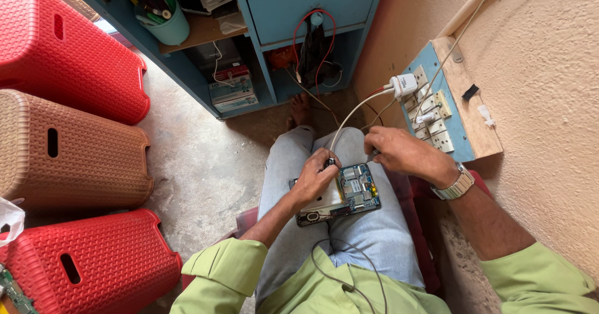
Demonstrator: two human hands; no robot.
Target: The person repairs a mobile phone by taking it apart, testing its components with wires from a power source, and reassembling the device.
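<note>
At centre frame, on the lap, the left hand (pixel 315 180) pinches a white cable's plug (pixel 329 162) against an opened device (pixel 340 192), its circuit board exposed. The right hand (pixel 402 152) grips a thin tool (pixel 372 157), fingers curled around it; next move, in my judgement, calls for steady tip placement on the board

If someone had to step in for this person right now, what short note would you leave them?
Left hand: rests on the opened tablet, pinching a small dark plug at the end of the white cable.
Right hand: closed on a thin tool whose tip sits at the circuit board; what kind of tool is too small to tell.
Where things are: the tablet lies on the lap, back cover off, blue board exposed. The cable runs up to a white adapter in the wall socket board.
Done: the device is open.
Left: the work on the board is underway; nothing shows it finished, and the tablet is not closed.
</note>
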